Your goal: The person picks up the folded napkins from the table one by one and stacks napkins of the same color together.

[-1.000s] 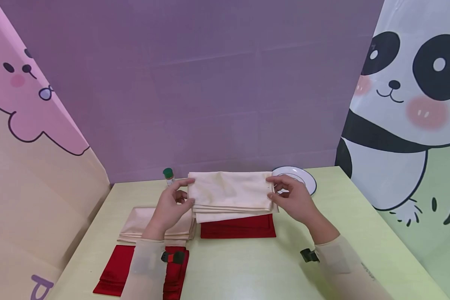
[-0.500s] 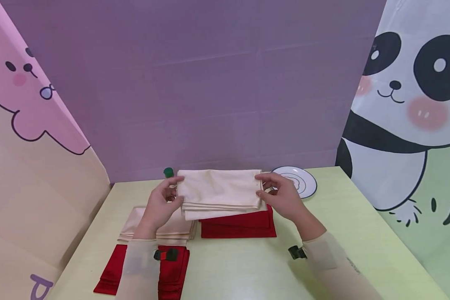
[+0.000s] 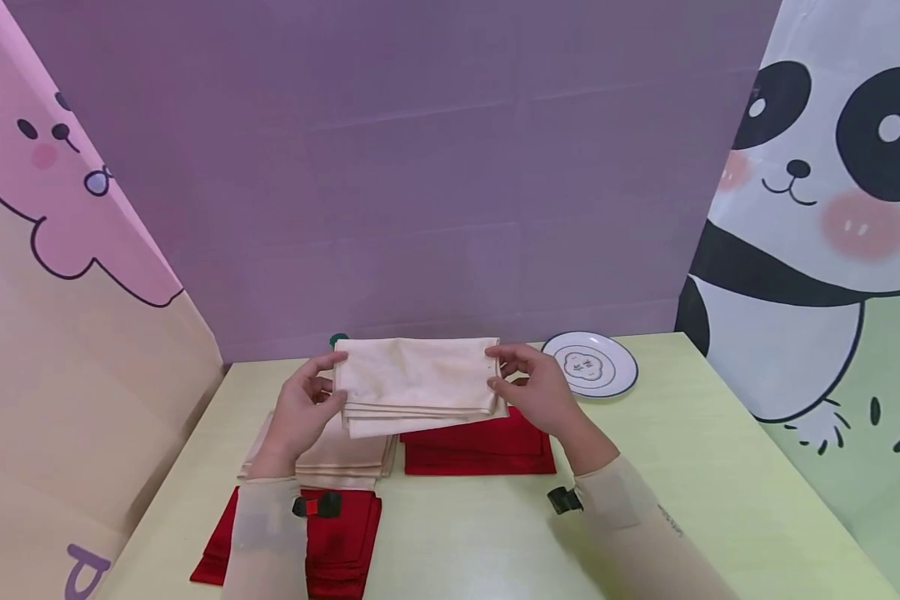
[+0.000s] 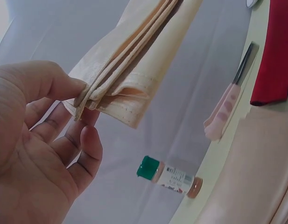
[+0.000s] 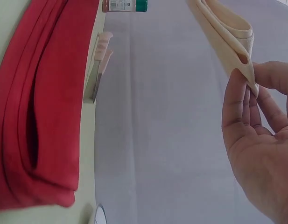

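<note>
Pale table point(image 3: 450, 542) — two hands point(image 3: 292, 421) point(image 3: 542, 396) in pincer grip on one cream cloth point(image 3: 418, 375) — one cream pile point(image 3: 342, 458), two red piles point(image 3: 480, 458) point(image 3: 343, 533)

A purple sheet point(image 3: 450, 183) with faint creases fills the back, down to the far edge of a pale yellow-green table point(image 3: 457, 542). The left wall point(image 3: 97, 400) slants away in beige, with a dark-outlined pink animal point(image 3: 60, 196) across its upper part and a purple mark point(image 3: 88, 560), like a letter, low down. The right wall point(image 3: 892, 358) is pale green in its lower part and carries a large black-and-white panda point(image 3: 802, 267) with rosy cheeks. Light falls soft and even; a bright patch point(image 4: 1, 18) shows in the top left corner of the left wrist view, though its source is too washed out to tell.
</note>
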Demonstrator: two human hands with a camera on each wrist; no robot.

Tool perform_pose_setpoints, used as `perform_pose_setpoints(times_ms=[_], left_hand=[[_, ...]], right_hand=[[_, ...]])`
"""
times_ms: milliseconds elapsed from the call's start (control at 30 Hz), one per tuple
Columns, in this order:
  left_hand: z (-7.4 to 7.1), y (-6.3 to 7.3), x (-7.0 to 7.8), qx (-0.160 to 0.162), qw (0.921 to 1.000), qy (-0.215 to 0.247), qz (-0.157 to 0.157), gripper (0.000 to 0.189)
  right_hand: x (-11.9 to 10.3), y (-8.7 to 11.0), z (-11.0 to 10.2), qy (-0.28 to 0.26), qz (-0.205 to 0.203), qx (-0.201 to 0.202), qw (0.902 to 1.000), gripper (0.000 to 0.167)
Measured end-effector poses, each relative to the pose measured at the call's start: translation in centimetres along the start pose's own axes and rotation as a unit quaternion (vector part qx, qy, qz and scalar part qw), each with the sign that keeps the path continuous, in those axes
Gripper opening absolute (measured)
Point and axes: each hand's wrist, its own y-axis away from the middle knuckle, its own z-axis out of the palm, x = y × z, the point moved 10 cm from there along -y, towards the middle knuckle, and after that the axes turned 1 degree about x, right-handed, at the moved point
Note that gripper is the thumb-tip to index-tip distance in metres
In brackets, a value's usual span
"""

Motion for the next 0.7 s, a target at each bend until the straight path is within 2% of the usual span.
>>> perform_pose_setpoints(times_ms=[267, 500, 700], left_hand=[[-1.4, 0.3, -0.4, 0.012, 0.9997, -0.015, -0.015, 0.052], [-2.5, 0.4, -0.8, 0.015, 0.9998, -0.009, -0.012, 0.052], [-3.4, 0.6, -1.4, 0.030, 0.9992, -0.019, -0.019, 0.052]], right_hand=[[-0.5, -0.8, 1.9, -0.007, 0.006, -0.004, 0.9999, 0.041], [-0.7, -1.4, 3.3, -0.020, 0.000, -0.004, 0.9998, 0.039], [-0.3, -1.6, 4.3, -0.032, -0.005, 0.002, 0.9995, 0.040]])
